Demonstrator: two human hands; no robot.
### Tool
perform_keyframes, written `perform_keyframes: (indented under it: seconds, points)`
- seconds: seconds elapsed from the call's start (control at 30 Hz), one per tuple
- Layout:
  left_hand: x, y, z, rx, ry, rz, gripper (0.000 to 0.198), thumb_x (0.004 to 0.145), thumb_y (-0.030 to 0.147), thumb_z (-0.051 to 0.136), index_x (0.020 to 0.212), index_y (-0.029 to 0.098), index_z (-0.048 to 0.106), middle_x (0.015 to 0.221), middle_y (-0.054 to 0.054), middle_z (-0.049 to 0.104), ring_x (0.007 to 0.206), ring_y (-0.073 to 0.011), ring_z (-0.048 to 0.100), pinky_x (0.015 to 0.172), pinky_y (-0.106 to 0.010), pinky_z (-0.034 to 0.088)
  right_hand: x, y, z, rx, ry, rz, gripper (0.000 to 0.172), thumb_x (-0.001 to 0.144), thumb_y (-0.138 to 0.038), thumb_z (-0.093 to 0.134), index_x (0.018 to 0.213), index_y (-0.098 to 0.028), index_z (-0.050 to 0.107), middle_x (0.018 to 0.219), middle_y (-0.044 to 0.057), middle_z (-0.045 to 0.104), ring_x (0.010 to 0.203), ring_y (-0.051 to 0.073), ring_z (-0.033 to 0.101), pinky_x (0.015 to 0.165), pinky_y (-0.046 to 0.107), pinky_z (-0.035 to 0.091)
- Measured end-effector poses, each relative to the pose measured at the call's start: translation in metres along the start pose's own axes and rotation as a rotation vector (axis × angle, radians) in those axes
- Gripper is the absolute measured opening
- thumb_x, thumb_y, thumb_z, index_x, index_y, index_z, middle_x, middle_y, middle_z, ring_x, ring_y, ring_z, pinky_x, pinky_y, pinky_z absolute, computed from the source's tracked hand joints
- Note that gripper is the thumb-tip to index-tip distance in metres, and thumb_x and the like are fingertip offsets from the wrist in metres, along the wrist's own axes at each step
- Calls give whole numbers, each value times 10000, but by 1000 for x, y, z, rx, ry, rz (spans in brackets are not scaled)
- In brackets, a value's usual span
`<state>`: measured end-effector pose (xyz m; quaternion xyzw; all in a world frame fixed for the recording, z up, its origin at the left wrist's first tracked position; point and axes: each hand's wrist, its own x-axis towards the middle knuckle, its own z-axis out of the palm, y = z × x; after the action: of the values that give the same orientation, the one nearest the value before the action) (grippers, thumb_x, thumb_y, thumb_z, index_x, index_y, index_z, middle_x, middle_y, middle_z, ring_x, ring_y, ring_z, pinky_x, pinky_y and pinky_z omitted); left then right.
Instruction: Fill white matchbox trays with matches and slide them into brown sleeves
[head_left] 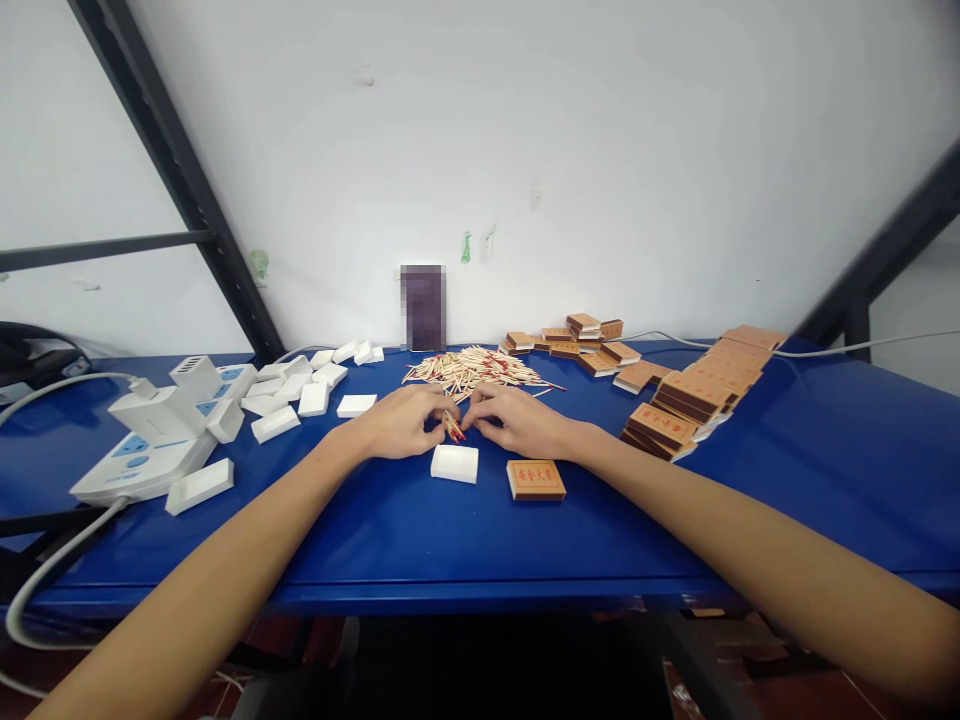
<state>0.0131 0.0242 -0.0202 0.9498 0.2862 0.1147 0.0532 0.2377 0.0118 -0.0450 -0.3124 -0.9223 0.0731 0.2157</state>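
Note:
My left hand (405,420) is closed around a small bundle of matches (453,427), their red heads pointing down toward me. Just right of the bundle, my right hand (517,420) has its fingertips drawn together; whatever is between them is too small to make out. Behind both hands spreads a heap of loose red-tipped matches (480,372). An open white matchbox tray (455,464) lies on the blue table (390,535) in front of the bundle. Right of that tray, below my right hand, sits a brown matchbox (535,480) with red lettering.
Several white trays (313,398) lie scattered at the left, near a white power strip (150,462) with chargers and a cable. Stacked matchboxes (694,390) stand at the right, with more matchboxes (577,345) behind. A blurred dark object (424,310) leans on the wall.

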Motion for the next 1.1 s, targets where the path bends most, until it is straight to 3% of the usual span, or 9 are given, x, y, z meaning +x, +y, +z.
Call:
perform_keyframes:
  seconds: [0.17, 0.33, 0.57, 0.83, 1.0, 1.1]
  points:
    - [0, -4, 1, -36, 45, -31, 270, 770, 187, 500, 997, 194, 645, 757, -5, 589, 666, -141, 507, 629, -262, 380, 1, 0, 0, -14, 74, 11, 194, 904, -149, 522, 1006, -211, 674, 976, 60, 565, 929, 191, 532, 810, 324, 433]
    - [-2, -10, -1, -21, 62, -64, 292, 740, 190, 522, 1008, 186, 636, 766, -4, 591, 683, -144, 517, 643, -258, 388, 3, 0, 1, -33, 46, -93, 319, 932, -138, 473, 1179, -249, 642, 1090, 85, 540, 996, 200, 512, 859, 349, 438]
    - [0, -14, 2, -48, 81, -102, 186, 789, 246, 539, 882, 174, 683, 730, -4, 630, 651, -133, 533, 621, -247, 386, 8, -4, -1, -83, -28, -165, 373, 935, -98, 419, 1120, -268, 695, 1107, 92, 524, 1020, 214, 501, 882, 377, 428]
    - [1, -20, 1, -58, 105, -122, 194, 797, 204, 509, 847, 166, 692, 733, -14, 674, 648, -126, 577, 632, -237, 397, 11, -5, -1, -53, -6, -169, 280, 951, -143, 440, 994, -223, 705, 1025, 80, 568, 964, 200, 526, 854, 348, 426]
    - [-3, -23, -9, 67, 45, -158, 158, 752, 198, 528, 817, 165, 669, 730, -15, 662, 644, -136, 569, 627, -246, 383, 11, -6, -1, -94, -37, -158, 271, 957, -147, 438, 1040, -204, 689, 988, 85, 591, 928, 201, 533, 829, 343, 423]
    - [-5, -23, -12, 115, 7, -107, 151, 748, 179, 520, 813, 167, 656, 803, -34, 663, 717, -152, 573, 662, -253, 387, 9, -5, -1, -115, -54, -138, 266, 967, -183, 434, 1091, -193, 669, 1003, 96, 589, 941, 211, 533, 838, 357, 425]
